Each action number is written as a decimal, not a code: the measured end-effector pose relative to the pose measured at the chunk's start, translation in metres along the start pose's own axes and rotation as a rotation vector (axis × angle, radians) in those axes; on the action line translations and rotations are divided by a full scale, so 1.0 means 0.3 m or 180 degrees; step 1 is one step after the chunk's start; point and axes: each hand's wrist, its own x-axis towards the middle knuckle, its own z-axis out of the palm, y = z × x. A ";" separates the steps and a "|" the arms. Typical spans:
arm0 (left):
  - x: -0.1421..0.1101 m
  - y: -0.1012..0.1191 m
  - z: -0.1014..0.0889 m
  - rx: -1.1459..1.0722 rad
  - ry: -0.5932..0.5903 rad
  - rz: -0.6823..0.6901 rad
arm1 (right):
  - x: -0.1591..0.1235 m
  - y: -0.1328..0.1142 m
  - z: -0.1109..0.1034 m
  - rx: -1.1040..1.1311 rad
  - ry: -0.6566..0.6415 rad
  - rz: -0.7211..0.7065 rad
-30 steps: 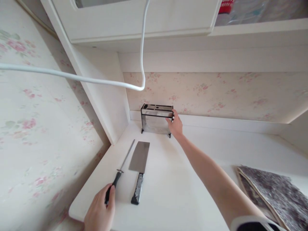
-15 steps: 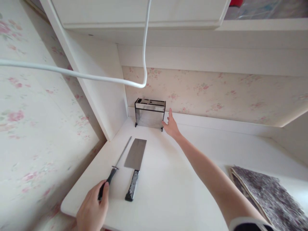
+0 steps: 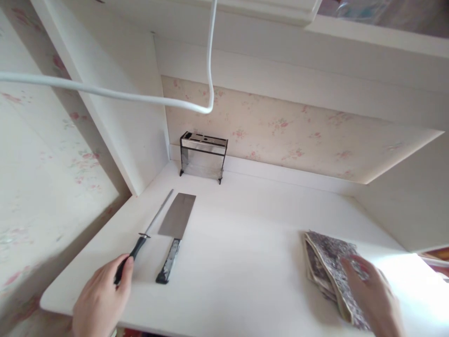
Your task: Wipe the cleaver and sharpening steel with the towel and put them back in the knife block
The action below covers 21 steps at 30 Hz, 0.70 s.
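A flower-patterned wall [image 3: 280, 135] was seen behind a white table [image 3: 242, 234], by which most of the lower view was filled. A white cord [image 3: 147, 98] was strung across the upper left, its bend in front of the wall. On the table's right side a folded, shaggy grey-brown cloth [image 3: 328, 255] was laid, its pale edges turned to the left. Near the back, to the left, a knife rack [image 3: 203, 161] with black feet was stood upright. Nearer the front, a cleaver [image 3: 178, 217] was laid flat, its handle pointed toward the near edge. Just left of it, a sharpening rod [image 3: 138, 245] was held by its black handle in the left hand [image 3: 103, 295], whose fingers were clamped around it. The right hand [image 3: 373, 290] was placed over the cloth, its fingers bent and blurred; whether cloth was gripped could not be told.
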 end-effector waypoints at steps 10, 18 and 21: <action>-0.011 0.014 -0.008 0.0143 0.0079 -0.0143 | -0.221 -0.259 0.064 -0.0226 -0.0381 -0.1184; -0.017 0.007 -0.012 0.0164 0.0010 -0.0096 | -0.446 -0.706 0.117 0.0469 -0.0424 -0.2343; -0.018 0.011 -0.013 0.0167 0.0023 -0.0074 | -0.496 -0.827 0.121 0.0559 -0.0530 -0.2428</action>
